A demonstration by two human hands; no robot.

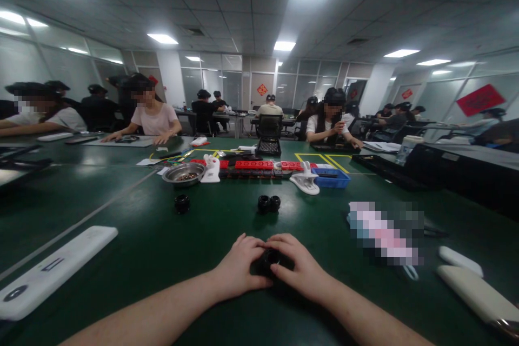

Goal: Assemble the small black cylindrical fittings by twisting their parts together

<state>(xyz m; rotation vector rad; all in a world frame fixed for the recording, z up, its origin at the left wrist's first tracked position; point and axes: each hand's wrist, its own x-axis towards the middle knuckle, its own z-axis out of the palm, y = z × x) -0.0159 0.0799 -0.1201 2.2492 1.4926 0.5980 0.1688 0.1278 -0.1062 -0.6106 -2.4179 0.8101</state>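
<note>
Both my hands meet low in the middle of the green table (227, 221), around a small glossy black round part (272, 259) with a hollow-looking top. My left hand (242, 264) curls around its left side, thumb and fingers partly hiding it. From the right, my right hand (299, 264) grips it with thumb and bent fingers. Farther forward stand two similar black round parts (264, 204), side by side. Another black round part (182, 204) stands alone to their left. I cannot tell exactly what these parts are.
Ahead lie a metal bowl (184, 174) with small pieces, white clamps (306, 179), a red strip (253, 165) and a blue tray (332, 178). A long white object (57, 270) lies left; a cream case (478, 292) lies right. Other people sit beyond.
</note>
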